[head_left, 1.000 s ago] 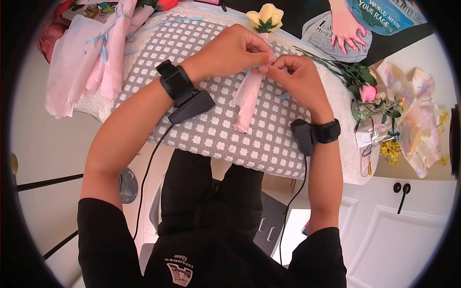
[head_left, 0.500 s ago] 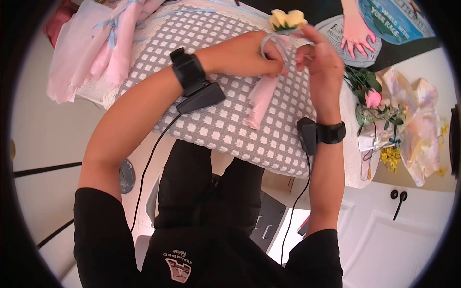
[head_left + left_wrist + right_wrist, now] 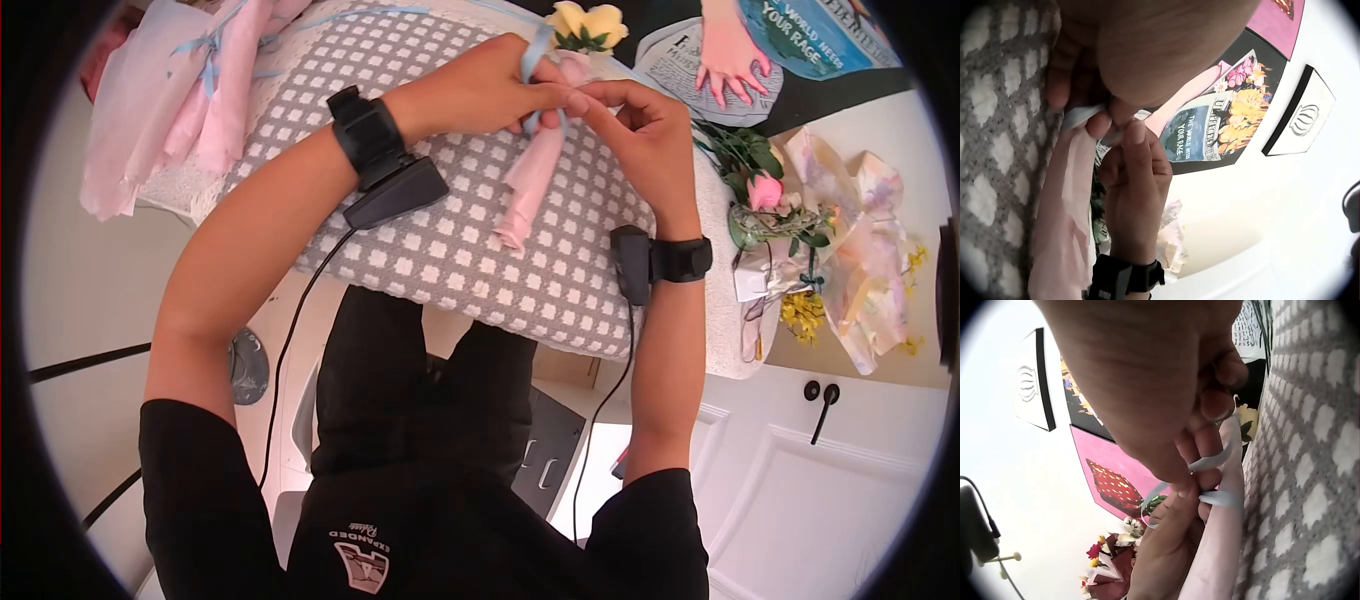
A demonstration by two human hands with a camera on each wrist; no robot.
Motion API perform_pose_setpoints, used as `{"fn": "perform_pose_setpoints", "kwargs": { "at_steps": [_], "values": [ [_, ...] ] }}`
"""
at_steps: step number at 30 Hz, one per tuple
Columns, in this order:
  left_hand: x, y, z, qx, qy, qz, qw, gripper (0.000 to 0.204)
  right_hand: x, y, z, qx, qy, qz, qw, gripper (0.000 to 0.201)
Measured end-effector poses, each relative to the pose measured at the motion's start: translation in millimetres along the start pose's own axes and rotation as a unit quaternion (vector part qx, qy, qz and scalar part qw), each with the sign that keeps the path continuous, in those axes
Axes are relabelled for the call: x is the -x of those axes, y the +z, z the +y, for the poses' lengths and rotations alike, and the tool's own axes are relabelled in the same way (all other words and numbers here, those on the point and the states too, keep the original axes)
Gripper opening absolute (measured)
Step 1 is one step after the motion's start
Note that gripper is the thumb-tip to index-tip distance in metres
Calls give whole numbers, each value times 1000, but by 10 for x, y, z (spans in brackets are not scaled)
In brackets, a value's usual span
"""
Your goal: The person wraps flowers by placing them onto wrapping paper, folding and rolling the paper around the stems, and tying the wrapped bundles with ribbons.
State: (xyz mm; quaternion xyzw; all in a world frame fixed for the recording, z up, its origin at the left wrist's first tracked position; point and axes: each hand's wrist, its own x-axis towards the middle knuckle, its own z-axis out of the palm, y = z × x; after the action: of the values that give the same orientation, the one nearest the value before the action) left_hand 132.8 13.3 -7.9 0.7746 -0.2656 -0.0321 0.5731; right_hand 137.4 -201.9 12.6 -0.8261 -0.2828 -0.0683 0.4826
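Tying the blue ribbon (image 3: pixel 537 50) round the pink paper (image 3: pixel 533 185), just below the yellow rose (image 3: pixel 588 27), looks like the step in hand. The wrapped stem lies at a slant over the checked cloth (image 3: pixel 420 265), its rose end away from the person. The left hand (image 3: pixel 485 90) is closed at the paper's neck, fingers curled round paper and ribbon; the right hand (image 3: pixel 650 135) has thumb and forefinger pinched together on the ribbon, its tips meeting the left's. Whether a knot has formed is hidden by the fingers. The next move seems to call for a steady left hold and a gentle, even pull, snug without creasing or tearing the paper.
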Motion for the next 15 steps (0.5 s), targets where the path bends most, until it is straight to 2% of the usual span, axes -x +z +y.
{"fn": "perform_pose_setpoints", "kwargs": {
  "at_steps": [3, 9, 13, 15],
  "values": [
    [-38, -22, -47, 32, -15, 21, 999, 29, 10, -45, -30, 48, 26, -8, 998, 17],
    [-54, -32, -75, 43, -7, 44, 998, 29, 16, -58, -46, -48, 53, -39, 997, 16],
    [-47, -36, -87, 36, 9, 54, 998, 30, 52, 5, -115, -97, 71, -98, 988, 14],
    [-51, -8, -113, 27, 15, 62, 998, 29, 58, 11, -69, -50, 73, -132, 987, 13]
  ]
}}
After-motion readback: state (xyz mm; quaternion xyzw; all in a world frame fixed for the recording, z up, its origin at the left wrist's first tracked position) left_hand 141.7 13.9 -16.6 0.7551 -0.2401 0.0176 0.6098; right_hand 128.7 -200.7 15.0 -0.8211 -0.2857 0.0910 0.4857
